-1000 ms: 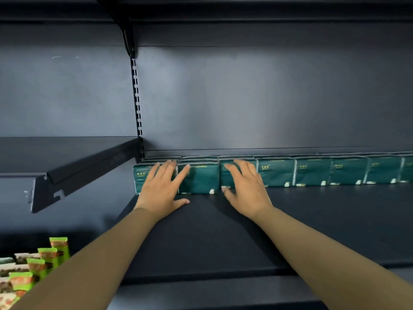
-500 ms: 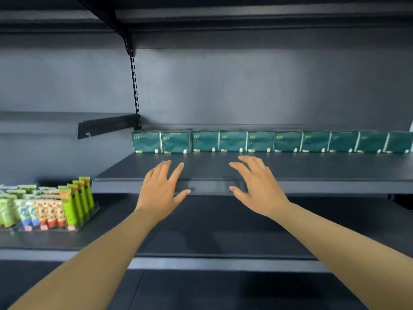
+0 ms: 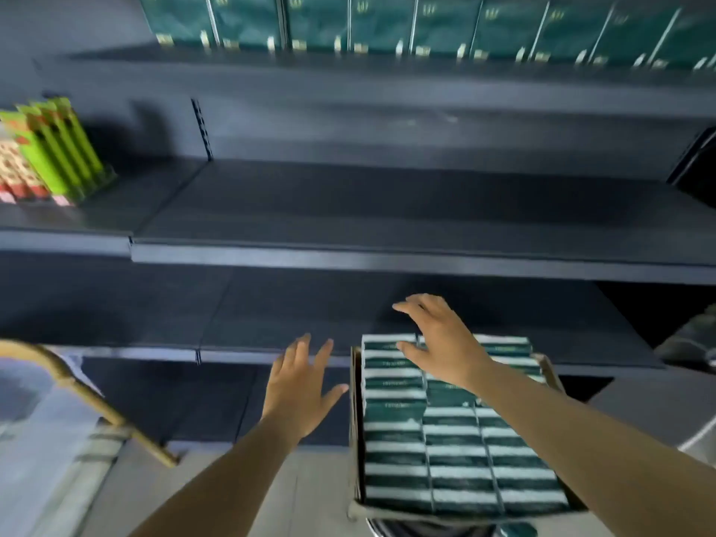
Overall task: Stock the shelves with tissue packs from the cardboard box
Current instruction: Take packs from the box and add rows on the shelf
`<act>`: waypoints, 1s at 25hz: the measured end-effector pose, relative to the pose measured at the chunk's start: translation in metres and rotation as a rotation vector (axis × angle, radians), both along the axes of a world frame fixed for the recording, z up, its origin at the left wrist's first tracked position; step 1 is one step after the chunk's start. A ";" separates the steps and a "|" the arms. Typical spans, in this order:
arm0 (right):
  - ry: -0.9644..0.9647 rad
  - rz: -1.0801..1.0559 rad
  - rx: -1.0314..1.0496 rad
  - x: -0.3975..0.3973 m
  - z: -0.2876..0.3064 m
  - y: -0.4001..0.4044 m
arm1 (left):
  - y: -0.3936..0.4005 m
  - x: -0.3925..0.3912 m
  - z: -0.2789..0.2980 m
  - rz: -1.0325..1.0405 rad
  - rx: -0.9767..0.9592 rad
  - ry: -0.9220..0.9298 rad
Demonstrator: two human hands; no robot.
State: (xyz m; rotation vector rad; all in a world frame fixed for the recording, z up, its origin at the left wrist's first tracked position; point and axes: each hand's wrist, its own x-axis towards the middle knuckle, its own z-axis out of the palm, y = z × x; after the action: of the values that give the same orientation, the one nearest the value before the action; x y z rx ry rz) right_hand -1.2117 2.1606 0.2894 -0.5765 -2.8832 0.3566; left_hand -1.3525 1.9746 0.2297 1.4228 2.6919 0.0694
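A cardboard box (image 3: 354, 428) stands low at the right, packed with several green-and-white tissue packs (image 3: 457, 459) lying edge up. My right hand (image 3: 438, 339) hovers over the box's far end with fingers spread, holding nothing. My left hand (image 3: 300, 385) hangs in the air just left of the box, fingers straight and empty. A row of several green tissue packs (image 3: 387, 25) stands along the back of the upper shelf (image 3: 348, 77) at the top of the view.
The dark middle shelf (image 3: 387, 261) and lower shelf (image 3: 271, 350) run across in front of me. Green and red snack packets (image 3: 50, 149) stand at the far left on the middle level. A tan curved handle (image 3: 85, 393) juts in at lower left.
My view has swung down from the upper shelf to the box. Both hands left the row of packs and dropped; the right one is now over the box, the left beside it.
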 end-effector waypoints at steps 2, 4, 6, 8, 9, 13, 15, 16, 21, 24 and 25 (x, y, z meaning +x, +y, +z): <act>-0.082 0.022 -0.108 0.010 -0.049 -0.003 | -0.007 0.023 -0.049 -0.009 -0.131 -0.108; -0.170 0.011 -0.191 0.017 -0.093 -0.006 | -0.010 0.040 -0.092 -0.032 -0.222 -0.162; -0.233 -0.008 -0.230 0.022 -0.127 -0.008 | -0.009 0.049 -0.122 -0.036 -0.257 -0.197; -0.242 -0.012 -0.172 0.024 -0.150 -0.008 | -0.007 0.052 -0.143 -0.021 -0.269 -0.222; -0.225 -0.014 -0.123 0.025 -0.156 -0.007 | -0.005 0.052 -0.151 -0.013 -0.260 -0.235; -0.173 0.011 0.022 0.027 -0.164 -0.004 | -0.002 0.053 -0.164 0.026 -0.204 -0.237; -0.166 0.033 0.044 0.029 -0.163 -0.004 | -0.001 0.053 -0.160 0.033 -0.190 -0.223; -0.158 0.029 0.033 0.030 -0.161 -0.003 | 0.000 0.053 -0.155 0.036 -0.175 -0.213; -0.077 -0.012 -0.137 0.041 -0.121 -0.003 | 0.006 0.053 -0.105 0.053 -0.042 -0.129; -0.001 -0.011 -0.192 0.049 -0.070 -0.004 | 0.011 0.049 -0.055 0.024 0.046 -0.061; 0.024 0.000 -0.183 0.051 -0.049 -0.003 | 0.013 0.048 -0.034 0.009 0.084 -0.024</act>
State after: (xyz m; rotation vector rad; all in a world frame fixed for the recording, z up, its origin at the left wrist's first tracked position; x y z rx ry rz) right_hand -1.1611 2.1573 0.2402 -0.5961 -2.8464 0.6280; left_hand -1.3048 1.9877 0.1959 1.4219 2.7063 0.2015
